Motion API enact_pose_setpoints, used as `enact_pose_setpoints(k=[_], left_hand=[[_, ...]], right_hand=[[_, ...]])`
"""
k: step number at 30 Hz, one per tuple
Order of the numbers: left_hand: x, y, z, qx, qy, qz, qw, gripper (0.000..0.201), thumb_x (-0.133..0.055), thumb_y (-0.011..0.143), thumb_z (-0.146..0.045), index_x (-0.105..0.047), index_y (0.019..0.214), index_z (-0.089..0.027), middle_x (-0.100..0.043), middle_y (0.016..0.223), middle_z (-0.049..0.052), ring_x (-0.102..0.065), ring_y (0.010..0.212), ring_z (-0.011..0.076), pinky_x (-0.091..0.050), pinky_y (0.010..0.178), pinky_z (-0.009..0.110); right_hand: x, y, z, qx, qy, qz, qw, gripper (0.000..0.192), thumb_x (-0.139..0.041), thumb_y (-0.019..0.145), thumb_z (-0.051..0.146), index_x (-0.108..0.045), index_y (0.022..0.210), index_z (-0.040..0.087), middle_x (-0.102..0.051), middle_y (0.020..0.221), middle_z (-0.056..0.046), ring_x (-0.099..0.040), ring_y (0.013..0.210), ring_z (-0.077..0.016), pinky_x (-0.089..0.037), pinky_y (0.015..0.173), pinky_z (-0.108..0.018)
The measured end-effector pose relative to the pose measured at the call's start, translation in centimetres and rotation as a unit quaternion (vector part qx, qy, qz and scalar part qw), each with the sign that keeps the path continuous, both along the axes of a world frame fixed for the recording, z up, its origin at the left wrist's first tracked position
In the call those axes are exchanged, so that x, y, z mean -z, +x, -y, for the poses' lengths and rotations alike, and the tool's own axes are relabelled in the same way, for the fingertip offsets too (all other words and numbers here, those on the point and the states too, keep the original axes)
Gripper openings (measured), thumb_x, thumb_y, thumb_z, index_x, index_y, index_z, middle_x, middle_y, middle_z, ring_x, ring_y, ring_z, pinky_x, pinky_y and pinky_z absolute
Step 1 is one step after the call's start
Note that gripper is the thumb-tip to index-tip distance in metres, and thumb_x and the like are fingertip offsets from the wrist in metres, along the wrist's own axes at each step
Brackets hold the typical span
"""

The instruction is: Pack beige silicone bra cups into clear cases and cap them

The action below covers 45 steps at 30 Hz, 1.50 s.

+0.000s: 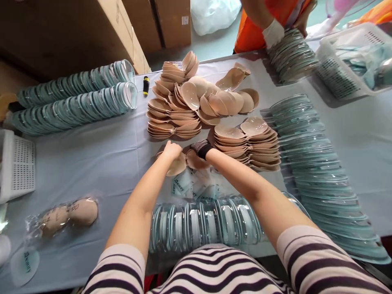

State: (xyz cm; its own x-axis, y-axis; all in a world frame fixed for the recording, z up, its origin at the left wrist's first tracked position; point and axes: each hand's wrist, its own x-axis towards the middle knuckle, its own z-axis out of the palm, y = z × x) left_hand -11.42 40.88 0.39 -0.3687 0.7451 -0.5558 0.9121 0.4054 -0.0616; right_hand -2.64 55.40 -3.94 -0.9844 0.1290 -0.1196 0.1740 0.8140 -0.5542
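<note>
A beige adhesive bra [177,166], two cups joined in the middle, is spread before me near the table's centre. My left hand [173,150], bare, is closed on the far edge of its left cup. Fingers of my right hand [200,148], in a dark patterned glove, close on the right cup's far edge; the fingertips are partly hidden. Behind my hands rises a stack of beige bras [174,126], with looser cups [220,102] beyond it. Another nested stack [248,143] stands beside my right forearm. Printed sachets [196,188] lie just below the bra.
Rows of clear plastic cases [208,224] stand nearest me, with more cases [321,175] on the right and far left [76,106]. A wrapped bra [70,216] lies left. White baskets [23,167] flank the table. Across it, a person in orange [254,28] handles cases.
</note>
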Motion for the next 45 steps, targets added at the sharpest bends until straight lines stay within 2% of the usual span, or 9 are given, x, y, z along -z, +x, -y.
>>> enact_pose_setpoints(k=[4, 7, 12, 18, 22, 27, 33, 38, 45], left_hand=[[0.6, 2.3, 3.0, -0.019, 0.143, -0.025, 0.989, 0.033, -0.062, 0.085, -0.024, -0.069, 0.117, -0.025, -0.064, 0.123, 0.012, -0.049, 0.124, 0.0299, -0.019, 0.116, 0.055], [1.1, 5.1, 4.3, -0.061, 0.24, -0.054, 0.967, 0.027, -0.06, 0.088, -0.029, -0.068, 0.113, -0.024, -0.062, 0.12, 0.012, -0.048, 0.121, 0.0292, -0.02, 0.116, 0.052], [2.0, 8.1, 4.1, -0.101, 0.212, -0.081, 0.969, 0.029, -0.065, 0.086, -0.036, -0.069, 0.107, -0.017, -0.06, 0.115, 0.015, -0.048, 0.114, 0.0323, -0.036, 0.104, 0.049], [1.9, 8.3, 3.6, -0.077, 0.199, -0.064, 0.975, 0.019, -0.057, 0.084, -0.019, -0.074, 0.092, -0.02, -0.063, 0.112, 0.014, -0.046, 0.119, 0.0322, -0.023, 0.113, 0.054], [-0.3, 7.7, 4.5, -0.063, 0.223, -0.03, 0.972, 0.019, -0.056, 0.087, -0.023, -0.075, 0.086, -0.023, -0.067, 0.108, 0.011, -0.045, 0.121, 0.0309, -0.02, 0.114, 0.055], [-6.8, 6.9, 7.1, -0.057, 0.227, 0.157, 0.96, 0.019, -0.055, 0.091, -0.031, -0.072, 0.088, -0.025, -0.071, 0.109, 0.002, -0.054, 0.116, 0.0226, -0.017, 0.117, 0.052], [-13.2, 12.0, 10.8, -0.061, 0.203, 0.356, 0.91, 0.026, -0.052, 0.088, -0.037, -0.072, 0.09, -0.02, -0.072, 0.09, 0.001, -0.061, 0.086, 0.0171, -0.044, 0.081, 0.028], [-14.6, 18.0, 12.2, -0.146, 0.233, 0.375, 0.885, 0.026, -0.055, 0.085, -0.038, -0.07, 0.077, -0.018, -0.065, 0.073, -0.002, -0.057, 0.073, 0.0146, -0.041, 0.066, 0.025], [-13.0, 21.3, 15.2, -0.195, 0.189, 0.491, 0.828, 0.025, -0.06, 0.081, -0.037, -0.073, 0.088, -0.016, -0.071, 0.083, 0.002, -0.062, 0.079, 0.0168, -0.045, 0.068, 0.025]], right_hand=[[0.4, 3.9, 1.3, -0.103, 0.156, -0.056, 0.981, 0.028, -0.043, 0.098, 0.015, -0.066, 0.114, 0.014, -0.065, 0.123, -0.017, -0.055, 0.11, -0.0269, -0.036, 0.101, -0.049], [0.4, 5.5, 1.8, -0.143, 0.265, -0.064, 0.951, 0.033, -0.039, 0.097, 0.012, -0.064, 0.119, 0.013, -0.061, 0.131, -0.015, -0.051, 0.112, -0.0277, -0.031, 0.105, -0.049], [0.2, 5.7, 2.6, -0.107, 0.271, -0.059, 0.955, 0.032, -0.04, 0.098, 0.016, -0.065, 0.117, 0.014, -0.058, 0.135, -0.015, -0.048, 0.116, -0.0294, -0.034, 0.1, -0.048], [-1.1, 5.9, 4.1, -0.126, 0.249, -0.03, 0.96, 0.033, -0.04, 0.098, 0.02, -0.068, 0.113, 0.015, -0.065, 0.121, -0.014, -0.052, 0.109, -0.0288, -0.038, 0.094, -0.043], [-4.7, 6.3, 4.2, -0.137, 0.21, 0.002, 0.968, 0.033, -0.042, 0.096, 0.02, -0.069, 0.115, 0.015, -0.067, 0.119, -0.017, -0.056, 0.111, -0.0307, -0.039, 0.096, -0.043], [-10.5, 8.8, 3.3, -0.095, 0.111, 0.044, 0.988, 0.033, -0.049, 0.093, 0.019, -0.067, 0.12, 0.016, -0.073, 0.106, -0.014, -0.065, 0.094, -0.026, -0.045, 0.082, -0.036], [-14.6, 14.9, 4.2, -0.243, -0.107, 0.023, 0.964, 0.027, -0.058, 0.086, 0.025, -0.072, 0.108, 0.019, -0.074, 0.099, -0.005, -0.063, 0.085, -0.0178, -0.046, 0.078, -0.028], [-15.2, 19.0, 6.9, -0.228, -0.253, 0.059, 0.938, 0.032, -0.055, 0.086, 0.041, -0.069, 0.084, 0.012, -0.064, 0.073, 0.0, -0.052, 0.067, -0.0124, -0.041, 0.064, -0.024], [-15.4, 23.6, 9.8, -0.182, -0.184, 0.074, 0.963, 0.017, -0.055, 0.078, 0.028, -0.066, 0.074, 0.015, -0.062, 0.068, 0.001, -0.05, 0.065, -0.0116, -0.038, 0.062, -0.023]])
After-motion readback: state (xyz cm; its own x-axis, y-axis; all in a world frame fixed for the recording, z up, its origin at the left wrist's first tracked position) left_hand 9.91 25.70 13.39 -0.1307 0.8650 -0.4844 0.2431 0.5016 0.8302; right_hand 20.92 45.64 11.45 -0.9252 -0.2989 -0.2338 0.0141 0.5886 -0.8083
